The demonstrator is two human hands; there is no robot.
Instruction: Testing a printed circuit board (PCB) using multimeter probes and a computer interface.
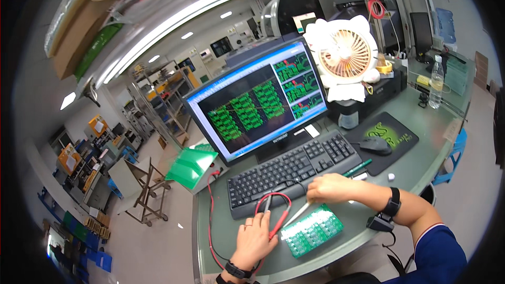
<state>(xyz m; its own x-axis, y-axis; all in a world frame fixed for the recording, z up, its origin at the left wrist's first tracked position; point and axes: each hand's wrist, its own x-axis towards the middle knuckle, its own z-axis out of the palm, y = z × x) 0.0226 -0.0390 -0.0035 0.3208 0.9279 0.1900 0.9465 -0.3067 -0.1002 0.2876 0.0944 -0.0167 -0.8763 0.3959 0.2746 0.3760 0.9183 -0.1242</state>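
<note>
My left hand point(255, 239) rests at the keyboard's front edge, fingers curled around test probes. A dark probe point(268, 203) juts up from the fingertips, and a red probe point(280, 222) runs beside the thumb. Red and black leads loop around them. Over the front of the keyboard, my right hand point(329, 186) is closed on a pale, slim stick-like tool point(300, 213) that slants down toward the board; its exact kind is unclear. Between and below the hands, a green circuit board panel point(313, 232) with rows of repeated sections lies flat on the green-topped bench.
A monitor point(258, 100) showing a board layout stands behind the black keyboard point(294, 171). To the right are a mouse point(375, 145) on its pad, a green pen point(357, 168), a white fan point(344, 55) and a water bottle point(436, 82). Green sheets point(192, 165) sit left.
</note>
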